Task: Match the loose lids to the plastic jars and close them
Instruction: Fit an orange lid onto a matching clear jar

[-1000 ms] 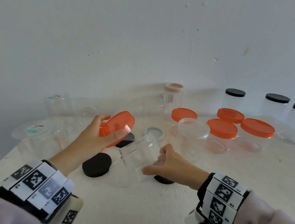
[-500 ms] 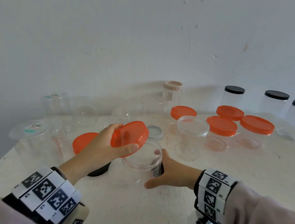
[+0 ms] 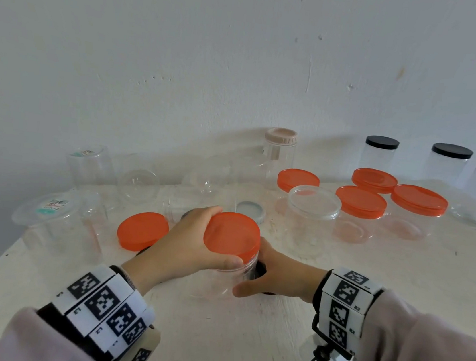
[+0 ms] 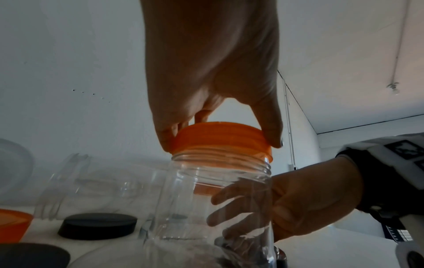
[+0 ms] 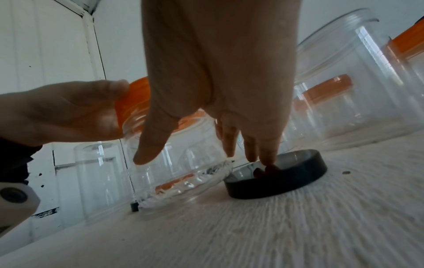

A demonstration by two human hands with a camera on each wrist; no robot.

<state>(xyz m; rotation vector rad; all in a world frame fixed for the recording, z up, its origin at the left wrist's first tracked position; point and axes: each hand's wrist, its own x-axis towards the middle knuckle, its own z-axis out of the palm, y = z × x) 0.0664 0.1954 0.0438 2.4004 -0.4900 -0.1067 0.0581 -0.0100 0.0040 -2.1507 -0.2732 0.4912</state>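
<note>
At the surface (image 3: 272,328) front, left hand (image 3: 189,246) grips an orange lid (image 3: 232,235) atop the jar (image 4: 218,199) the right hand (image 3: 279,272) holds; several jars behind it already closed, others open.

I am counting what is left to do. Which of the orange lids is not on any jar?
The orange lid lying flat on the table, just left of the left hand. All other orange lids sit on jars, including the one that hand holds.

White wall (image 3: 186,54); pale wooden table (image 3: 241,339).
</note>
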